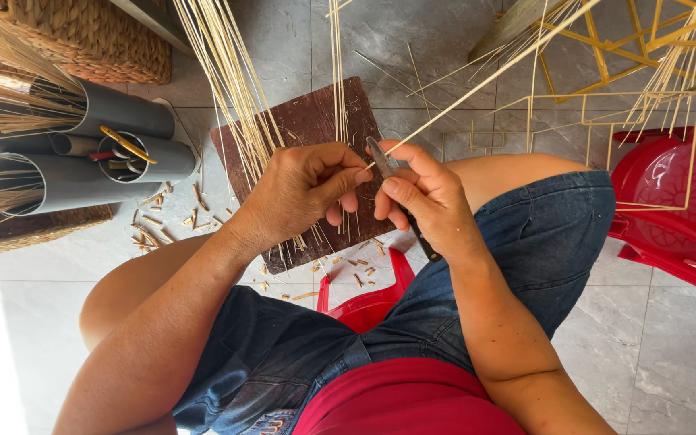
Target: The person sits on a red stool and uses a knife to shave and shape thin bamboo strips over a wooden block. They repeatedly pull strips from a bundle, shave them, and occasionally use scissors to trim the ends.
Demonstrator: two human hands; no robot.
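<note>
Below, the person sat on a red stool (368, 302) in blue denim shorts, both hands raised over a dark brown board (308, 129) that lay on the grey tiled floor (670, 354).

The left hand (304, 189) was curled closed, its thumb and fingers pinching the near end of a thin bamboo strip (477, 87) along with a bundle of pale strips (231, 89) that fanned up and away toward the top of the view. The right hand (428, 197) was closed round a small knife (382, 159), whose dark handle ran down under the palm while the short grey blade stuck up between thumb and forefinger. The blade met the thin strip just beside the left thumb, and the strip ran from there up and to the right, past the knee.

Short offcuts (159, 221) lay scattered on the floor beside the board and near the stool's edge. To the left, grey pipes (122, 109) lay on their sides, holding more strips and a few tools, next to a woven basket (98, 36). To the right, a red plastic chair (678, 201) stood under a light frame of bamboo sticks (606, 121), with a yellow frame (606, 48) behind it.
</note>
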